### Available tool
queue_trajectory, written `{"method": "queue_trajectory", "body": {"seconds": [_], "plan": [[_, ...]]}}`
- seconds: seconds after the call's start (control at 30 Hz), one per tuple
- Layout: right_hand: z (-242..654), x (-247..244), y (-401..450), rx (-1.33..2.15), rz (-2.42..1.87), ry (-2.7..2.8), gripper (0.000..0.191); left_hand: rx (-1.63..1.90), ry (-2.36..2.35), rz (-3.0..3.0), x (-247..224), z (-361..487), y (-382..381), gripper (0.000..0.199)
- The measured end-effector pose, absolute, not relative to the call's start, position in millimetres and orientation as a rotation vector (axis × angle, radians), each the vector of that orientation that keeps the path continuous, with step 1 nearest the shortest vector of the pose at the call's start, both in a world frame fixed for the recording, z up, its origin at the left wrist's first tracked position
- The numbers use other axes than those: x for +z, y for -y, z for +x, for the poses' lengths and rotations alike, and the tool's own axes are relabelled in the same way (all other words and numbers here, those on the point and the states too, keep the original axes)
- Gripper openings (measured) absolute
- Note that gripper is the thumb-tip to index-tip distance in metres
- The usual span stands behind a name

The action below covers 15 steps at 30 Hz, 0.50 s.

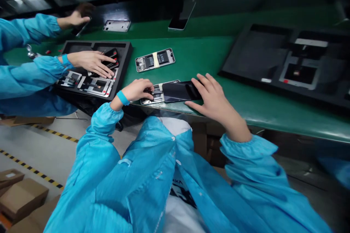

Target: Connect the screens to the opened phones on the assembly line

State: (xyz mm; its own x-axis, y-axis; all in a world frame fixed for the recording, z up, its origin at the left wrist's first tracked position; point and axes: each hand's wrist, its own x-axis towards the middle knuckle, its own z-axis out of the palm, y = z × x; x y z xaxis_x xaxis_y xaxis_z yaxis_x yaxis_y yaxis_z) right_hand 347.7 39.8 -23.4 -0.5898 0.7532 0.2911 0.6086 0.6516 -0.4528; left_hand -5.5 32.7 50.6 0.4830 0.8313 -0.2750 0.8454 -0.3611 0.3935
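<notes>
At the bench's front edge lies an open phone body (158, 96), its inside facing up. A dark phone screen (179, 91) covers its right part, and a flex cable runs from the screen's left end toward the body. My left hand (139, 90) has its fingers curled over the left end of the body, at the cable; what the fingertips pinch is hidden. With thumb and fingers, my right hand (212, 94) grips the screen's right end. Behind them lies another open phone body (155, 60) with a battery and a pale strip of tape across it.
A co-worker's hand (94, 62) rests over a black foam tray (126, 54) of phone parts at left; their other hand (79, 18) is farther back. A phone shell (117, 26) and a phone (180, 18) lie behind. Another black tray (246, 58) stands right.
</notes>
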Motion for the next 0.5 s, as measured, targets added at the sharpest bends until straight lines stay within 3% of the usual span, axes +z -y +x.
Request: {"method": "queue_trajectory", "body": {"seconds": [0.2, 0.4, 0.5], "plan": [[335, -23, -72, 0.395, -0.876, 2.601, 0.076, 0.050, -1.145, 2.179, 51, -26, -51, 0.020], [334, -23, -72, 0.453, -0.867, 2.468, 0.068, 0.168, -1.082, 2.062, 47, -30, -57, 0.037], [330, -4, -67, 0.713, -0.947, 2.285, 0.070, 0.486, -1.120, 2.076, 57, -18, -43, 0.060]]}}
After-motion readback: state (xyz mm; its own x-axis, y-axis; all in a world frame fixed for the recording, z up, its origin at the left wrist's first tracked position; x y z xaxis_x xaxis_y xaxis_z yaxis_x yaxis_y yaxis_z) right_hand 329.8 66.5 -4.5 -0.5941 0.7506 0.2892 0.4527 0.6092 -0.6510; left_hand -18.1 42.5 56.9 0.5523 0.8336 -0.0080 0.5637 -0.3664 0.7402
